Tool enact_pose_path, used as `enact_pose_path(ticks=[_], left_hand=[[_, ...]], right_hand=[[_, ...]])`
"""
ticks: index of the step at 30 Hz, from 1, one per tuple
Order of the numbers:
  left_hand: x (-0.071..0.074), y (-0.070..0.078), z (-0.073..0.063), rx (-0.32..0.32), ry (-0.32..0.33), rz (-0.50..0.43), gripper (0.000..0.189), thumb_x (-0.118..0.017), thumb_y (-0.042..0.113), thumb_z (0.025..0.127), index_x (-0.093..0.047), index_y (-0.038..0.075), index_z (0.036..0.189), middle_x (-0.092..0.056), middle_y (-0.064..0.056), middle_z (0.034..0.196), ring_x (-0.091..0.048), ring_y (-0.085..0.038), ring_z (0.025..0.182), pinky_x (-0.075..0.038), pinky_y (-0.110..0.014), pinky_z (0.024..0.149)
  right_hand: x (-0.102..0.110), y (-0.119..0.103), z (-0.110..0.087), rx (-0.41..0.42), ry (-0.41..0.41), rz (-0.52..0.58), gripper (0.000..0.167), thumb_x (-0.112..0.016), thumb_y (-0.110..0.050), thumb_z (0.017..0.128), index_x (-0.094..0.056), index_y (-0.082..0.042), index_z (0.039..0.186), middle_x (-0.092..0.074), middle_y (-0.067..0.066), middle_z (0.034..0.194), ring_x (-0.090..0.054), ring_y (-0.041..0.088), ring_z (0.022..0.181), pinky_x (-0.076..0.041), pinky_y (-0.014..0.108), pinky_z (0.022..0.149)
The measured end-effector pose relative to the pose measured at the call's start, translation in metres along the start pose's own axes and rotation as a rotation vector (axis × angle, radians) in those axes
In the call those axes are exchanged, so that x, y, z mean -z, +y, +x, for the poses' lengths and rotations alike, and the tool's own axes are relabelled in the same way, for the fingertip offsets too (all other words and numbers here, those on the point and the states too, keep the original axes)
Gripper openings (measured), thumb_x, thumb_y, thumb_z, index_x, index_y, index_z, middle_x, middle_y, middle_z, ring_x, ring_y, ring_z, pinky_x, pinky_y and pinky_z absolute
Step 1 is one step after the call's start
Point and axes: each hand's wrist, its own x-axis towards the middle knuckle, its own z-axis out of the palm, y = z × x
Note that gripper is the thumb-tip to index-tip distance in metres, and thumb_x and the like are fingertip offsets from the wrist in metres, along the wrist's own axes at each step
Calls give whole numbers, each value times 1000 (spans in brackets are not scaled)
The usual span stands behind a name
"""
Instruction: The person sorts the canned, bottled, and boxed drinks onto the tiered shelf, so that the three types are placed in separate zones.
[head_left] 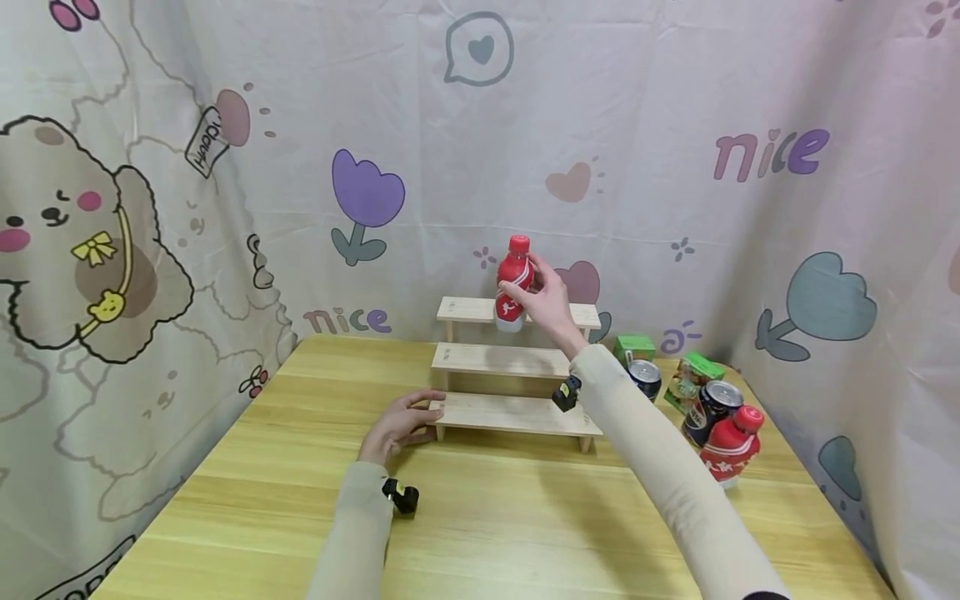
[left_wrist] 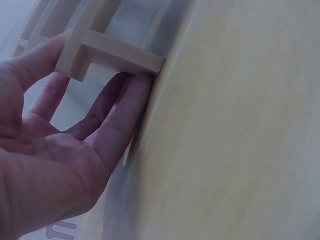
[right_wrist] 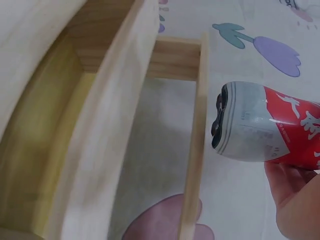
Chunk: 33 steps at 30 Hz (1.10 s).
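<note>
In the head view a three-tier wooden stand [head_left: 510, 414] stands at the back of the table. My right hand [head_left: 550, 302] grips a red-labelled plastic bottle with a red cap [head_left: 514, 275] by its side, upright at the top tier [head_left: 467, 310]. From the right wrist view, the bottle's clear base [right_wrist: 242, 122] appears a small gap away from the top board [right_wrist: 196, 135]. My left hand [head_left: 401, 425] holds the left end of the lowest tier. In the left wrist view its thumb lies over the board, with fingers [left_wrist: 122, 117] against the side leg [left_wrist: 122, 55].
To the right of the stand are two green boxes [head_left: 634, 343] [head_left: 701, 367], two dark cans [head_left: 644, 377] [head_left: 712, 410] and another red-capped bottle [head_left: 731, 448]. A printed curtain [head_left: 645, 100] hangs behind the wood-grain table [head_left: 480, 517] and along its sides.
</note>
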Motion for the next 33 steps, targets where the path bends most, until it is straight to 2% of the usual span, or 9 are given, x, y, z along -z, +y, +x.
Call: enact_pose_path(ticks=[11, 20, 33], left_hand=[[0, 1, 3, 8, -11, -11, 39, -70, 12, 91, -62, 12, 129, -52, -11, 121, -57, -18, 97, -56, -41, 91], [2, 0, 2, 5, 2, -8, 38, -71, 12, 90, -63, 12, 127, -54, -11, 120, -59, -19, 97, -56, -42, 90], [1, -3, 1, 6, -3, -18, 37, -71, 13, 90, -64, 13, 126, -56, -10, 119, -58, -19, 98, -57, -41, 90]], right_hand=[[-7, 2, 21, -27, -32, -8, 73, -77, -28, 86, -41, -23, 149, -60, 7, 133, -59, 24, 120, -49, 41, 103], [-18, 3, 34, -65, -4, -75, 77, -79, -32, 84, -40, -24, 151, -59, 8, 137, -58, 25, 122, -49, 40, 103], [-19, 6, 34, -89, 8, -73, 79, -78, -31, 85, -36, -25, 152, -55, 8, 141, -55, 27, 127, -48, 42, 105]])
